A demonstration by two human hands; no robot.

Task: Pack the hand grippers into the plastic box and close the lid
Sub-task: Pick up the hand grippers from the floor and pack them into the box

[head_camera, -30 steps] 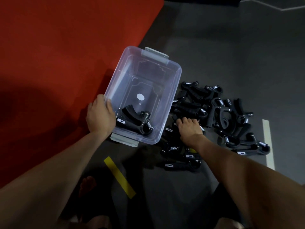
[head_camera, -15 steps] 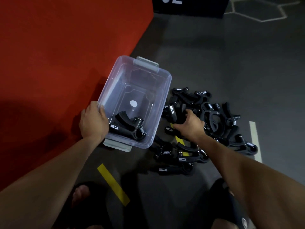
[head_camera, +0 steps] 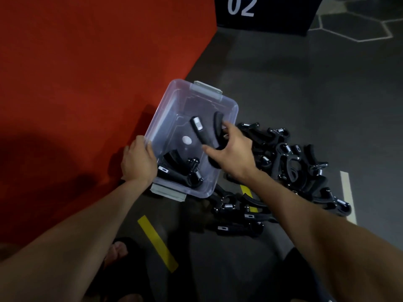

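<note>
A clear plastic box (head_camera: 168, 110) with grey latches stands open on the dark floor against a red mat. One black hand gripper (head_camera: 181, 171) lies in its near corner. My left hand (head_camera: 138, 162) grips the box's near-left rim. My right hand (head_camera: 231, 155) hovers over the right side of the box, holding a second black hand gripper (head_camera: 201, 131) by its spring end, with the handles pointing up-left above the box floor. Several more hand grippers (head_camera: 290, 164) lie in a pile on the floor right of the box. No lid is in view.
The red mat (head_camera: 87, 73) borders the box on the left. A black block marked 02 (head_camera: 266, 14) stands at the far side. Yellow tape strips (head_camera: 157, 243) and a white strip (head_camera: 347, 195) mark the floor. A sandalled foot (head_camera: 117, 249) is near the bottom.
My right hand has lifted a hand gripper from the pile and carried it left, over the box. My left hand has stayed on the box rim. The view has tilted up slightly.
</note>
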